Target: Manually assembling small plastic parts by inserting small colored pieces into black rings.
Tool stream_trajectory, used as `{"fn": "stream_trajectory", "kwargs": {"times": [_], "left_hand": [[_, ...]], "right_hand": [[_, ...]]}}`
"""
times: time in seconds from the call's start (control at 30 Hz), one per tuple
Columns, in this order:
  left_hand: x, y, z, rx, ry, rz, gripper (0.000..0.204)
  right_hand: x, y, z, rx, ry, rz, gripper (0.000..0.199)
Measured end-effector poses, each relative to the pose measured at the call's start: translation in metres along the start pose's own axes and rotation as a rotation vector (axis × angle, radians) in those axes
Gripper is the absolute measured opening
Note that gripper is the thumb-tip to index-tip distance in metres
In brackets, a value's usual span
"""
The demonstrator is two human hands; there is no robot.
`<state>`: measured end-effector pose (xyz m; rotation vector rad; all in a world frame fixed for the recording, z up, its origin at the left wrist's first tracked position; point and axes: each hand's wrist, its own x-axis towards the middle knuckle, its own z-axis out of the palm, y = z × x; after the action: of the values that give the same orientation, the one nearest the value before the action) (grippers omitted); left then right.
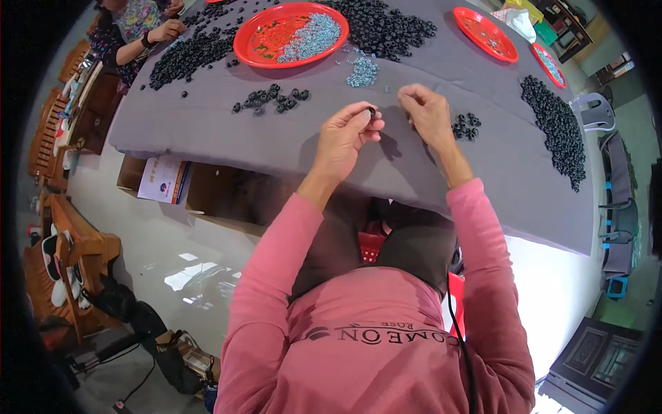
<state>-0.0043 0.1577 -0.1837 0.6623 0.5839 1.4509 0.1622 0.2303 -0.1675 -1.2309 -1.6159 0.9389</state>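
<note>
Between the thumb and fingers of my left hand (345, 134) is a small round black part (372, 112), held just above the grey tablecloth. My right hand (427, 116) hovers a little to its right, fingers pinched together; whatever they may hold is too small to make out. Beyond both hands lies a little heap of small pale-blue metallic pieces (363, 72), with a few stray ones (387, 89) near my right fingertips. A group of black round parts (467, 127) sits right beside my right wrist, and another loose group (270, 100) lies to the left.
A red tray (243, 45) of pale-blue pieces stands at the back, and a large black heap (386, 31) is beside it. More black parts (555, 127) line the right edge, near red trays (476, 43). Another person's hand (167, 30) works at the far left.
</note>
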Motion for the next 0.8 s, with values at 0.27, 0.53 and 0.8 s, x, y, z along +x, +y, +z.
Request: {"fn": "stream_trajectory", "kwargs": {"times": [0.27, 0.53, 0.8], "left_hand": [[0.005, 0.000, -0.013, -0.204, -0.073, -0.024, 0.018], [0.005, 0.000, -0.007, -0.223, -0.060, -0.071, 0.017], [0.005, -0.001, -0.010, -0.227, -0.015, -0.098, 0.014]], "right_hand": [[0.035, 0.015, 0.019, -0.507, 0.028, -0.301, 0.017], [0.034, 0.013, 0.016, -0.636, 0.016, -0.276, 0.012], [-0.008, -0.041, 0.011, 0.114, -0.168, 0.032, 0.011]]}}
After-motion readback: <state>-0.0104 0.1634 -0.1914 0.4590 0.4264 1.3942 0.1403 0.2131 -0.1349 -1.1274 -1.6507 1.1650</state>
